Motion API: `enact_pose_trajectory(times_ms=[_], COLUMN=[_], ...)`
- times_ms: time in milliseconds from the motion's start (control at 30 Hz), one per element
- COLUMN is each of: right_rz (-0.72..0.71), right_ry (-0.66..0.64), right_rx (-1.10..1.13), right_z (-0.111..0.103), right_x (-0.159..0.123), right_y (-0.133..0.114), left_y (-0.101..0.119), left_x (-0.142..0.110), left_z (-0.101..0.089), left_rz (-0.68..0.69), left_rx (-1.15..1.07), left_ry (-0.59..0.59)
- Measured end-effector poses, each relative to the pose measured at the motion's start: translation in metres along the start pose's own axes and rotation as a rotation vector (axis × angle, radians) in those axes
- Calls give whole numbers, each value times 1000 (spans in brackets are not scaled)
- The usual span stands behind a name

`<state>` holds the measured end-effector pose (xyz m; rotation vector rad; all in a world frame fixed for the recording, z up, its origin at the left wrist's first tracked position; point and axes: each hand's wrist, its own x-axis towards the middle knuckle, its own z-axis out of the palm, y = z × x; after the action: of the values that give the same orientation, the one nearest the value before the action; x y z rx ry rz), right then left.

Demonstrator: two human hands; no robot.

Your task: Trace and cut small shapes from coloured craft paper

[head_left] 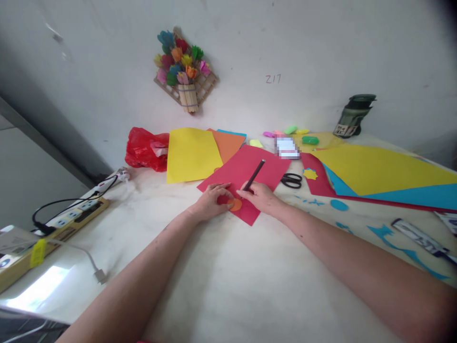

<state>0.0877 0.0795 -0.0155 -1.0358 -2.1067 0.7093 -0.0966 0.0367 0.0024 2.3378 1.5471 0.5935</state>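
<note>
A red sheet of paper (250, 166) lies at an angle on the table. On its near part rests a small orange paper circle (235, 205). My left hand (212, 201) is on the sheet with its fingers curved, holding the circle down with the thumb. My right hand (260, 196) is closed around a dark pencil (255, 174), which leans up to the right; its tip, low by the circle, is hidden by the fingers. Black-handled scissors (292, 180) lie just right of the sheet, their blades out of sight.
Yellow paper (194, 155) and a red plastic bag (146, 150) lie at the back left. A power strip (76, 216) with cables runs along the left edge. At the right are yellow sheets (378, 166), blue scraps (339, 205), a phone (287, 147) and a dark green bottle (353, 116).
</note>
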Motion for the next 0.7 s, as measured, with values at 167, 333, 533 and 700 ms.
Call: enact_pose_trajectory(times_ms=[167,333,533,700], right_rz=[-1,-18,-19,-20], right_ry=[7,12,27,28], right_rx=[-6,-15,-1,-1], right_z=[0,0,0,1], right_x=[0,0,0,1], right_y=[0,-1,0,2], left_y=[0,0,0,0], left_x=[0,0,0,0], left_z=[0,0,0,0], left_rz=[-11,-8,-24,-19], left_rx=[-5,-2,-4,-4], left_ry=[-12,-10,-17,-14])
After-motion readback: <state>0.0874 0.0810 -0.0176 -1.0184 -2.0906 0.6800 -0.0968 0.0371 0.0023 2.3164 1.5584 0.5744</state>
